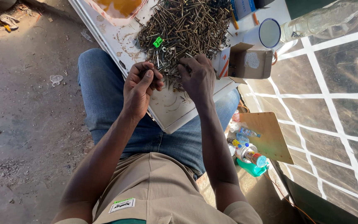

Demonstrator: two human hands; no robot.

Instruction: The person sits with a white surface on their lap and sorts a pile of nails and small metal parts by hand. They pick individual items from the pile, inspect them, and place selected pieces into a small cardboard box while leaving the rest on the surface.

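The left hand [139, 85] is holding a few dark screws in closed fingers, just beside the big pile of screws [185, 29] lying on the white board [175, 110] on the person's knees. The right hand [197, 76] is pinching into the pile's near edge. The board is tilting, so I think screws could be rolling off.

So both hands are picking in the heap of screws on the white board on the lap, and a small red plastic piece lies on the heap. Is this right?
Not quite. In the head view the small plastic piece is bright green, not red. The rest holds: the left hand and right hand are at the near edge of the heap of screws on the white board.
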